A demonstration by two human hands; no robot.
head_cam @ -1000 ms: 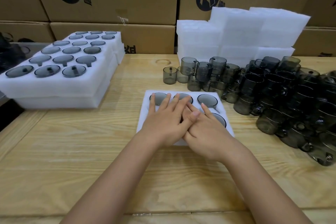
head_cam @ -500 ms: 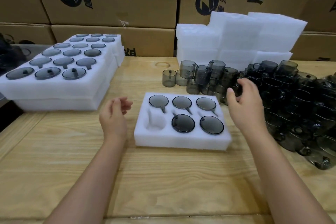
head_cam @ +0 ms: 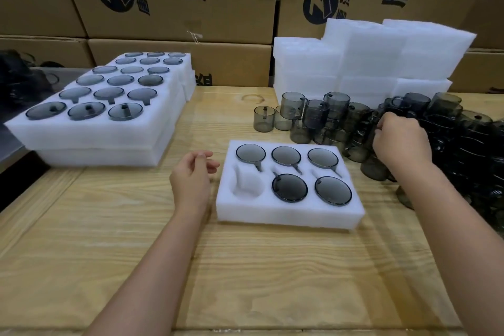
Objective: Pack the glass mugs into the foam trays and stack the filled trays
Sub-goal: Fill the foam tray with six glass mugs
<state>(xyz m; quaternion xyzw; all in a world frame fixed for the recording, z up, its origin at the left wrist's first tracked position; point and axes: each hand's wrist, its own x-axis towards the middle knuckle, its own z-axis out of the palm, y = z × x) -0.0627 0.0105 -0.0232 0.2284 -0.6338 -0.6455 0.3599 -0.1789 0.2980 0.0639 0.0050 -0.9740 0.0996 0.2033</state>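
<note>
Your right hand (head_cam: 401,142) is down in the heap of smoky grey glass mugs (head_cam: 463,144) at the right of the wooden bench (head_cam: 245,267), fingers curled. I cannot tell whether they have closed on a mug, because the dark glass hides it. Your left hand (head_cam: 191,174) hangs loosely curled, holding nothing, just beside the white 6-pocket foam tray (head_cam: 290,213). 5 pockets are filled and the near-left pocket (head_cam: 246,185) is empty. The mugs are hard, slick, breakable and tangled, so take 1 by its body or handle and lift it straight clear. The foam is light and soft, so steady the tray.
</note>
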